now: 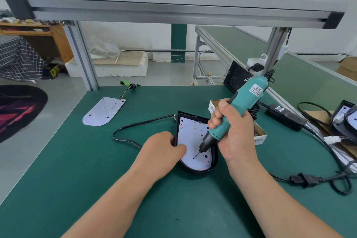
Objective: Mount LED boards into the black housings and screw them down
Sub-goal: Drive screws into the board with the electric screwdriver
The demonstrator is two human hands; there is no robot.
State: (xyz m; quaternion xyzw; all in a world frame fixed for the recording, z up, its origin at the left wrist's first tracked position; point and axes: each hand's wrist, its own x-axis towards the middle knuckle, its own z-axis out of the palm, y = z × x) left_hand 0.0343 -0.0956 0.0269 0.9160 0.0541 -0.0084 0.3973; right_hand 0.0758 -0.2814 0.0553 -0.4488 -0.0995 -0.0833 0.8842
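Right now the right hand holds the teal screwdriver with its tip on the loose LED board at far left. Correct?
No. The head view shows the right hand holding the teal screwdriver with its tip on the LED board inside the black housing; the loose board lies untouched.

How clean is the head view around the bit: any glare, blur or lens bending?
Head view: soft, even light, faint shadows under the left hand and right hand; no glare on the LED board in the black housing; the bit of the screwdriver is sharp. Head view: the wide lens bends the overhead rail and table edges.
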